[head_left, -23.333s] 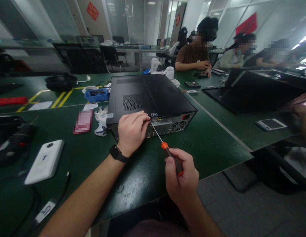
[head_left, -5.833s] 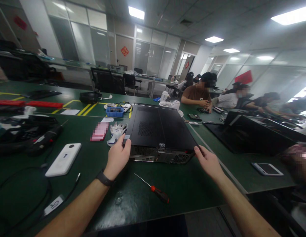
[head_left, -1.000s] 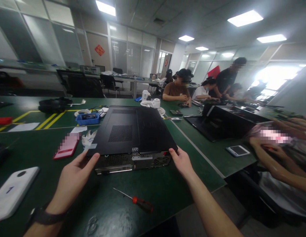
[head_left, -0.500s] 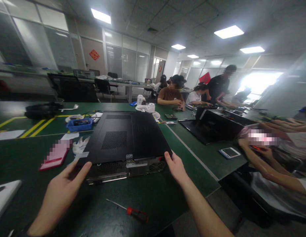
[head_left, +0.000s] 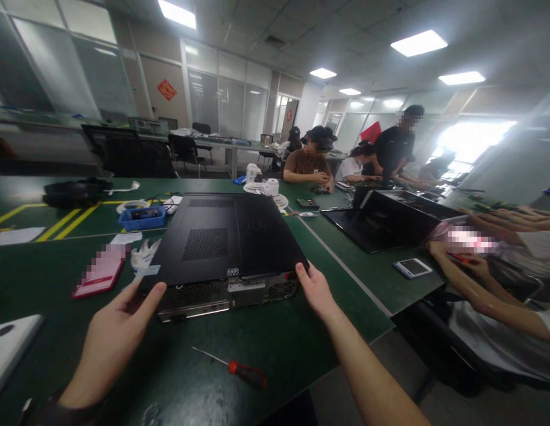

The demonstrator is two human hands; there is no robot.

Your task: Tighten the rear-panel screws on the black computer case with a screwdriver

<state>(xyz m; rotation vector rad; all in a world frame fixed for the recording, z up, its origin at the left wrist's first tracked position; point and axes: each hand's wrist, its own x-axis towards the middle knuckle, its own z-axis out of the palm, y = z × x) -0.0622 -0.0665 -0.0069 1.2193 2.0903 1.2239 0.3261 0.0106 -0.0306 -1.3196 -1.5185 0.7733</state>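
A black desktop computer case [head_left: 252, 236] lies flat on the green table, its vented panel facing up and its metal back side toward me. My left hand [head_left: 117, 331] grips the near left corner, thumb on the top edge and fingers hidden behind the side. At the near right corner, my right hand [head_left: 314, 290] holds the case the same way, with its fingers mostly out of sight. In front of the case, a screwdriver [head_left: 235, 368] with a red and black handle lies on the table.
Left of the case are a blue tray [head_left: 142, 219], a pink-red flat object [head_left: 100, 283] and a white glove [head_left: 144, 254]. A phone [head_left: 412, 268] and another opened case [head_left: 394, 219] are to the right. Co-workers sit and stand around the table, one person's arms [head_left: 474, 284] close by.
The view has shifted slightly, so the case and table appear a little higher. Both hands keep their hold on the case corners; the screwdriver stays in place.
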